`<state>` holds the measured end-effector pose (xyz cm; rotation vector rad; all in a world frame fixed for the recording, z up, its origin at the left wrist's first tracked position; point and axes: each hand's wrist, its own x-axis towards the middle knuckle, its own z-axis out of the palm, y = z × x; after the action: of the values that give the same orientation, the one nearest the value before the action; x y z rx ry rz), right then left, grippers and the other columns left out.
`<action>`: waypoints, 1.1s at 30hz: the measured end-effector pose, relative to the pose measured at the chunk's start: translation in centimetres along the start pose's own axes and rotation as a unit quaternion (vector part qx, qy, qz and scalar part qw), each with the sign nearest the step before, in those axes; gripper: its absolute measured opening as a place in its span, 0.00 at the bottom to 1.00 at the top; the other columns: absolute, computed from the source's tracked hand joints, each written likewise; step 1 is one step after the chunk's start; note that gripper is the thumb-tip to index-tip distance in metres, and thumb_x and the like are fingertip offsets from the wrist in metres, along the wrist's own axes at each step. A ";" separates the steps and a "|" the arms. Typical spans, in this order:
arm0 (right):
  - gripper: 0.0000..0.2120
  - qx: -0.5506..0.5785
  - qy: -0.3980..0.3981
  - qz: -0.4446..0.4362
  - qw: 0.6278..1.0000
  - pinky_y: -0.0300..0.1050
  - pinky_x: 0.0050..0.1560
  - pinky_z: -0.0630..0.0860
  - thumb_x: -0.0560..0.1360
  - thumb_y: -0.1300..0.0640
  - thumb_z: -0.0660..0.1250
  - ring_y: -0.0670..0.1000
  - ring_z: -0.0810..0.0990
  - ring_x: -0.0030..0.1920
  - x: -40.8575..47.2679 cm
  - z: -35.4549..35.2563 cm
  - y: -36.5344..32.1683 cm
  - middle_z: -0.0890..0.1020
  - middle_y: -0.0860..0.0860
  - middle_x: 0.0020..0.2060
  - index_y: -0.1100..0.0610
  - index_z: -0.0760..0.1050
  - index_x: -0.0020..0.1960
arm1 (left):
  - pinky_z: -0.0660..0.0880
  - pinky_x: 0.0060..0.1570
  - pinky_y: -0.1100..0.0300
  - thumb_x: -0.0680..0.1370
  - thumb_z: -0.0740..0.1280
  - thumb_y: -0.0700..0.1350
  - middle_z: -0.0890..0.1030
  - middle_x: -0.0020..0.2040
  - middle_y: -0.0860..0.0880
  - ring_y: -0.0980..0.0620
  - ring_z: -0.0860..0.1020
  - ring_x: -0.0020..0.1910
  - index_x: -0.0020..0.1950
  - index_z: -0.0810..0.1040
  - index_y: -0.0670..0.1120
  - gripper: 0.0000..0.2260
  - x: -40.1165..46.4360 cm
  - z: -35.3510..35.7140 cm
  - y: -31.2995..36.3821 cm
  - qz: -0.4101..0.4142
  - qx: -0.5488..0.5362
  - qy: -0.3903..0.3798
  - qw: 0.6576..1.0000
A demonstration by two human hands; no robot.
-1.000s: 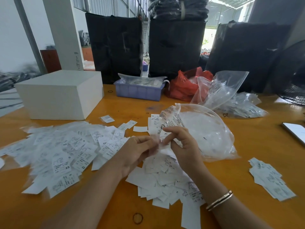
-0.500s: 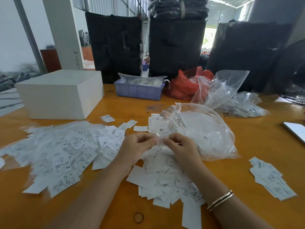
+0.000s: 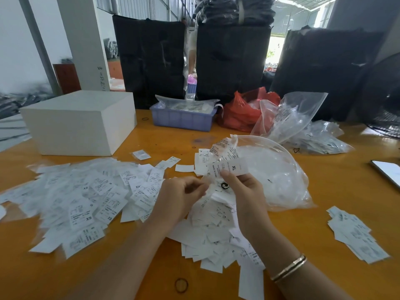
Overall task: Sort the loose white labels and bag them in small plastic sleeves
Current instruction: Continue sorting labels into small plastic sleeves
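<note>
Right hand (image 3: 244,191) pinching XL label (image 3: 230,168) at frame middle, label poking above fingertips, left hand (image 3: 181,195) curled, pinching clear sleeve (image 3: 208,187)

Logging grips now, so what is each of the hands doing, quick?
Left hand: fingers curled, pinching the edge of a small clear sleeve.
Right hand: pinching an XL label.

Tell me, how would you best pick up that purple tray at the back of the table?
Probably by its two short end walls, one of the hands coming in from each side. The purple tray is a low, wide rectangle sitting flat, its top filled with clear plastic bags, and the red bag crowds its right end.
</note>
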<state>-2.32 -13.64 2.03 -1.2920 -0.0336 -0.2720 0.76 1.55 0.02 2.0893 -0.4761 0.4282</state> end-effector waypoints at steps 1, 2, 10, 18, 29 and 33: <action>0.01 -0.001 0.003 -0.002 1.000 0.39 0.44 0.77 0.72 0.56 0.71 0.49 0.84 0.47 -0.1 0.1 0.0 0.85 0.51 0.44 0.53 0.82 0.43 | 0.70 0.38 0.79 0.74 0.69 0.52 0.78 0.34 0.66 0.70 0.78 0.38 0.44 0.81 0.56 0.02 0.0 0.0 0.1 -0.003 0.001 -0.005 1.000; 0.02 -0.002 0.006 -0.008 1.000 0.39 0.44 0.77 0.72 0.56 0.71 0.48 0.83 0.47 -0.1 0.2 0.0 0.85 0.51 0.44 0.52 0.83 0.41 | 0.70 0.38 0.79 0.74 0.69 0.53 0.78 0.34 0.66 0.70 0.78 0.38 0.43 0.80 0.58 0.01 0.0 0.0 0.2 -0.006 -0.002 -0.008 1.000; 0.09 -0.009 0.016 -0.039 0.999 0.30 0.38 0.76 0.72 0.58 0.71 0.44 0.83 0.43 -0.3 0.2 0.0 0.85 0.47 0.42 0.45 0.83 0.39 | 0.71 0.36 0.77 0.74 0.71 0.50 0.79 0.32 0.68 0.67 0.79 0.36 0.39 0.80 0.60 0.05 -0.1 -0.1 0.0 0.007 -0.024 0.002 1.000; 0.07 -0.058 0.008 -0.067 0.996 0.31 0.40 0.77 0.73 0.59 0.71 0.43 0.83 0.44 -0.1 0.2 0.6 0.85 0.46 0.42 0.46 0.82 0.40 | 0.70 0.36 0.78 0.69 0.65 0.61 0.79 0.32 0.69 0.68 0.78 0.36 0.37 0.78 0.61 0.06 -0.1 -0.3 0.3 0.004 -0.032 0.020 0.999; 0.04 -0.196 0.032 -0.077 0.977 0.42 0.46 0.79 0.74 0.57 0.69 0.48 0.81 0.50 0.7 -0.6 0.9 0.84 0.47 0.46 0.48 0.80 0.46 | 0.73 0.35 0.75 0.71 0.65 0.58 0.81 0.35 0.66 0.65 0.81 0.37 0.46 0.81 0.58 0.09 -0.1 -0.4 0.5 0.027 -0.085 0.003 0.996; 0.04 -0.205 0.019 -0.058 0.977 0.56 0.50 0.78 0.74 0.58 0.68 0.53 0.82 0.44 0.7 -1.0 0.8 0.84 0.52 0.39 0.55 0.81 0.41 | 0.74 0.38 0.74 0.73 0.64 0.57 0.83 0.38 0.62 0.63 0.81 0.38 0.45 0.81 0.58 0.07 -0.1 -0.5 0.6 0.027 -0.117 -0.009 0.993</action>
<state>-1.55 -14.54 1.12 -1.6969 -0.0217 -0.4182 0.36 1.64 0.68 1.8580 -0.5670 0.3663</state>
